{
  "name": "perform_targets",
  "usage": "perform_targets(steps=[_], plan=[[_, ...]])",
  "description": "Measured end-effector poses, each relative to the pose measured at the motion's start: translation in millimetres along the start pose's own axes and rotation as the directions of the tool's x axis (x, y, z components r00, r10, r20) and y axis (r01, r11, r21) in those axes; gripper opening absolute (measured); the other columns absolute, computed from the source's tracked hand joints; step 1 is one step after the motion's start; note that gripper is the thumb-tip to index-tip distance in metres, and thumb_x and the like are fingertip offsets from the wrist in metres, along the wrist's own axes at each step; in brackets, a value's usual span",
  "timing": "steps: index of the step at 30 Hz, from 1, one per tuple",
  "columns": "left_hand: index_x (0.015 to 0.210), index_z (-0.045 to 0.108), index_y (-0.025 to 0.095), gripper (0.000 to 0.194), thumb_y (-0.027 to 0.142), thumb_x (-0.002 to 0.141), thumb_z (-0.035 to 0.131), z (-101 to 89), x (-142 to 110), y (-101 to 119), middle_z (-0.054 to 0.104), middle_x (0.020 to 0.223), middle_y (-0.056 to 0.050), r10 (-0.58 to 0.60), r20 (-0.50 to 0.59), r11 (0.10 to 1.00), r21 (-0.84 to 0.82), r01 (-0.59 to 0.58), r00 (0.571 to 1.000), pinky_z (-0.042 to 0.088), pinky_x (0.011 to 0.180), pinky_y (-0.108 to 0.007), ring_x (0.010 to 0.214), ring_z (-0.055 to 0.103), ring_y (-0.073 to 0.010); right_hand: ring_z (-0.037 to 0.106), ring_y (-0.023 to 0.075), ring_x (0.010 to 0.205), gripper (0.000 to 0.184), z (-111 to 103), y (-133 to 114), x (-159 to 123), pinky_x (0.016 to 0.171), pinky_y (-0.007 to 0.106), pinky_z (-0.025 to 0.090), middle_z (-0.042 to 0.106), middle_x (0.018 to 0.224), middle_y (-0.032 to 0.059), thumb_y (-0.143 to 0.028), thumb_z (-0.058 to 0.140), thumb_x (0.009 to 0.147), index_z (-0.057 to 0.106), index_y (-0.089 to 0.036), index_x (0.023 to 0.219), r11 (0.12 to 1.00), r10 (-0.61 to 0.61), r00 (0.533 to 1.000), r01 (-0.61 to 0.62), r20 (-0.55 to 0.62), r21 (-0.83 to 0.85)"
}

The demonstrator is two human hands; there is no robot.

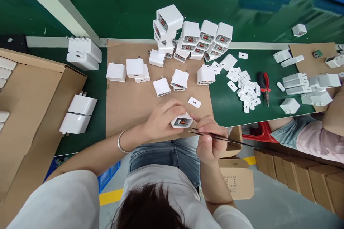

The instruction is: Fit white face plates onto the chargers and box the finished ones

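My left hand (pixel 161 118) is closed around a white charger body (pixel 182 121) whose open end, showing an orange part inside, faces me. My right hand (pixel 209 139) is closed on thin black tweezers (pixel 228 139), their tips pointing toward the charger's open end. Both hands hover at the near edge of a brown cardboard sheet (pixel 129 103). One small white cover plate (pixel 194 102) lies on the cardboard just beyond my hands.
A stack of open charger bodies (pixel 193 39) stands at the back; loose ones (pixel 161 86) lie nearer. Several white cover plates (pixel 245 86) and red-handled pliers (pixel 264 85) rest on the green mat. A cardboard box (pixel 32 114) sits left. Another person (pixel 317 136) sits right.
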State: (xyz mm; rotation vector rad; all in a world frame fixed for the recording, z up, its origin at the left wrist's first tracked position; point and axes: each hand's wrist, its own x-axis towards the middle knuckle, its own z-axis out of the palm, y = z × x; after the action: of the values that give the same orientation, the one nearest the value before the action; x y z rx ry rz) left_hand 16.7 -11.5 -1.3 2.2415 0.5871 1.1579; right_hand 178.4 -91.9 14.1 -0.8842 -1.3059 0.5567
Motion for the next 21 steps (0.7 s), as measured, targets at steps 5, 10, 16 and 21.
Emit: perform_targets(steps=[5,10,16,21], plan=[[0.112,0.056,0.023,0.033,0.028,0.086,0.076,-2.0,1.1,1.8,0.069,0.105,-0.008,0.002,-0.007,1.0,0.015,-0.002,1.0,0.059,0.076,-0.031,0.092,0.071,-0.0204,0.057,0.0188,0.066,0.011,0.5,2.3,-3.7,0.082,0.056,0.064,0.057,0.073,0.0001,-0.029,0.054,0.101,0.065,-0.025,0.103,1.0,0.026,1.0,-0.026,0.017,-0.013],[0.112,0.057,0.024,0.036,0.027,0.084,0.078,-2.1,0.3,2.3,0.07,0.105,-0.007,-0.02,-0.003,1.0,0.013,0.02,1.0,0.058,0.077,-0.031,0.092,0.071,-0.0201,0.057,0.0188,0.064,0.011,0.6,1.2,-2.8,0.081,0.056,0.063,0.057,0.072,-0.0005,-0.032,0.053,0.101,0.063,-0.026,0.101,0.999,0.037,0.999,-0.036,0.02,-0.037],[0.11,0.056,0.024,0.029,0.03,0.088,0.073,-2.2,0.1,1.5,0.069,0.103,-0.007,-0.018,0.005,0.999,0.035,0.018,1.0,0.059,0.074,-0.031,0.091,0.071,-0.0198,0.057,0.0184,0.064,0.011,0.0,0.8,-2.2,0.08,0.055,0.064,0.057,0.072,-0.0005,-0.032,0.053,0.102,0.062,-0.026,0.101,0.998,0.039,0.999,-0.038,0.023,-0.052],[0.11,0.056,0.023,0.03,0.029,0.087,0.073,-2.1,1.2,1.8,0.069,0.102,-0.007,-0.001,-0.006,1.0,0.024,0.001,1.0,0.058,0.073,-0.03,0.09,0.07,-0.0201,0.056,0.0182,0.066,0.011,-0.3,1.0,-2.0,0.08,0.055,0.064,0.057,0.073,0.0,-0.03,0.053,0.101,0.063,-0.025,0.101,0.999,0.032,0.999,-0.031,0.015,-0.024]])
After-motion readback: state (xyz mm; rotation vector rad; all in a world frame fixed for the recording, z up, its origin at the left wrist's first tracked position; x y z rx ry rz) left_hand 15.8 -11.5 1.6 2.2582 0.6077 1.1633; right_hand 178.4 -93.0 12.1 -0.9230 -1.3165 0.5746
